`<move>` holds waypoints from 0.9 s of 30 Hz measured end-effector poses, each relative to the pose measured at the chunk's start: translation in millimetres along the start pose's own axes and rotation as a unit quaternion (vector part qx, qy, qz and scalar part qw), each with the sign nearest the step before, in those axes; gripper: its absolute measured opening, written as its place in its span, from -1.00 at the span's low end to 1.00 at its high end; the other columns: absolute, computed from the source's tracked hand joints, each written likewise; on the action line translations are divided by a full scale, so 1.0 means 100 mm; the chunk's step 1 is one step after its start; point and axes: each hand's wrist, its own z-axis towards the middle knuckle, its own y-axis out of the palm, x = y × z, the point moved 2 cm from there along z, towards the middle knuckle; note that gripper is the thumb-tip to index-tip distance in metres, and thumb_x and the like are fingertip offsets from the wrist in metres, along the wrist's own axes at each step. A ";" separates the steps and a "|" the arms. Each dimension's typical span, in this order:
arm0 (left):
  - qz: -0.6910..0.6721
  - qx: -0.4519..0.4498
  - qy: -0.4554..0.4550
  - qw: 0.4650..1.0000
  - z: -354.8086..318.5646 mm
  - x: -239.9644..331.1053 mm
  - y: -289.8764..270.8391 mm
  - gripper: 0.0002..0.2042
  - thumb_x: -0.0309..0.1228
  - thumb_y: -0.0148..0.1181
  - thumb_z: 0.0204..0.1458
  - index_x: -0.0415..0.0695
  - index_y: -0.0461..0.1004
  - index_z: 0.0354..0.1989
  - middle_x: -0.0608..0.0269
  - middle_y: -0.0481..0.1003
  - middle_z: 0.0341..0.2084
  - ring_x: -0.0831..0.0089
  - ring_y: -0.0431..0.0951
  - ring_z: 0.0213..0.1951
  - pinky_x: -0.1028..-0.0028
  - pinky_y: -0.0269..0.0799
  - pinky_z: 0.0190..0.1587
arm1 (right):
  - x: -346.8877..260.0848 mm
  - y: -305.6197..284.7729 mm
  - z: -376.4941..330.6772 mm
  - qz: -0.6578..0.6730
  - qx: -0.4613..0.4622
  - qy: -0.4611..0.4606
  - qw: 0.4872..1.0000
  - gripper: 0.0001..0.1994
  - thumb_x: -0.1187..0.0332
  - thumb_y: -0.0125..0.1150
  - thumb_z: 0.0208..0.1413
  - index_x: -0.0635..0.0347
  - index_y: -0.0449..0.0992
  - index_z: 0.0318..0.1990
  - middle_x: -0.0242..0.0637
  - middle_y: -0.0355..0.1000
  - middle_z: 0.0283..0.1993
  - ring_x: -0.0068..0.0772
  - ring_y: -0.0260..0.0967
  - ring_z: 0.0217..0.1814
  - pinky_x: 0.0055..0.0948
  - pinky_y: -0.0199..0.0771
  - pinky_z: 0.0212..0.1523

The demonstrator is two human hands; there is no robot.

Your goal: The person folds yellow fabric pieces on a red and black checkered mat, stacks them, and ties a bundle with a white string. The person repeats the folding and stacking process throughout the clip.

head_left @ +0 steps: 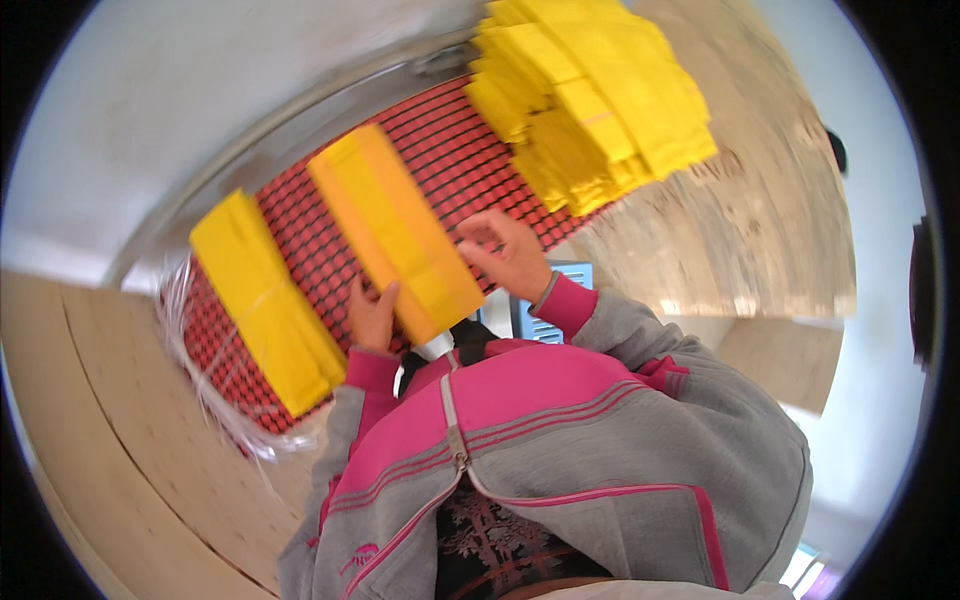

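A flat folded yellow piece (385, 225) with orange-toned side bands lies slantwise in front of me; I cannot tell whether it is cloth or plastic. At its lower left edge, my left hand (371, 318) has thumb and forefinger apart, the thumb touching the edge. Beside its right edge, my right hand (508, 252) is loosely curved, a gap between thumb and fingers, with nothing seen in it. Left of it lies a thicker yellow folded bundle (265, 300) with a thin pale band across it. A tall heap of similar yellow folded pieces (600, 100) stands at the far right.
Beneath lies a red and black checked cloth (430, 130). Clear thin plastic strands (190, 335) trail along its left end. A wooden board (760, 210) extends to the right, with a blue slatted thing (545, 320) below its edge. A pale wall (200, 90) borders the far side.
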 end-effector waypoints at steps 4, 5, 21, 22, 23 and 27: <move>0.044 0.007 0.011 0.999 -0.04 0.08 0.00 -0.41 -0.48 0.24 0.05 -0.33 0.15 0.24 0.07 0.52 -0.18 0.41 0.52 -0.21 0.47 0.45 -0.16 | -0.42 -0.66 -0.12 -0.011 0.089 -0.081 0.993 -0.73 0.38 0.32 0.02 0.24 0.50 -0.12 -0.25 0.49 -0.19 -0.40 0.49 -0.17 -0.47 0.48 -0.13; 0.092 0.021 0.027 0.995 -0.06 0.10 -0.03 -0.40 -0.47 0.24 0.05 -0.34 0.14 0.25 0.10 0.52 -0.20 0.45 0.51 -0.21 0.50 0.43 -0.16 | -0.49 -0.84 -0.12 -0.013 0.122 -0.115 0.986 -0.73 0.38 0.33 0.01 0.24 0.51 -0.12 -0.24 0.48 -0.19 -0.39 0.49 -0.16 -0.47 0.48 -0.13; 0.073 -0.096 0.135 0.984 -0.29 1.32 0.81 -0.72 -0.54 0.08 0.16 -0.39 0.35 0.02 0.15 0.51 -0.25 0.49 0.50 -0.20 0.53 0.41 -0.10 | 0.48 -3.74 1.23 -0.364 0.218 -0.033 0.905 -0.64 0.10 0.24 0.02 0.22 0.51 -0.19 -0.13 0.53 -0.22 -0.12 0.49 -0.15 -0.24 0.47 -0.11; 0.075 -0.113 0.144 0.980 -0.29 1.42 0.92 -0.74 -0.54 0.07 0.16 -0.38 0.37 0.00 0.14 0.51 -0.25 0.47 0.52 -0.19 0.53 0.42 -0.09 | 0.49 -3.63 1.29 -0.370 0.194 -0.033 0.908 -0.64 0.09 0.23 0.01 0.21 0.51 -0.19 -0.14 0.52 -0.21 -0.12 0.48 -0.14 -0.22 0.46 -0.11; 0.079 -0.129 0.131 0.980 -0.28 1.51 1.02 -0.75 -0.54 0.08 0.16 -0.37 0.37 -0.01 0.14 0.52 -0.26 0.46 0.52 -0.19 0.53 0.42 -0.09 | 0.48 -3.53 1.32 -0.370 0.168 -0.055 0.912 -0.64 0.09 0.23 0.01 0.20 0.51 -0.19 -0.15 0.52 -0.20 -0.12 0.47 -0.12 -0.21 0.45 -0.11; 0.080 -0.213 0.142 0.963 -0.19 1.89 1.43 -0.76 -0.49 0.08 0.17 -0.34 0.39 -0.02 0.13 0.52 -0.24 0.43 0.54 -0.17 0.50 0.45 -0.09 | 0.48 -3.34 1.38 -0.437 0.131 0.015 0.890 -0.64 0.08 0.26 -0.01 0.20 0.50 -0.23 -0.17 0.50 -0.23 -0.12 0.45 -0.14 -0.22 0.43 -0.15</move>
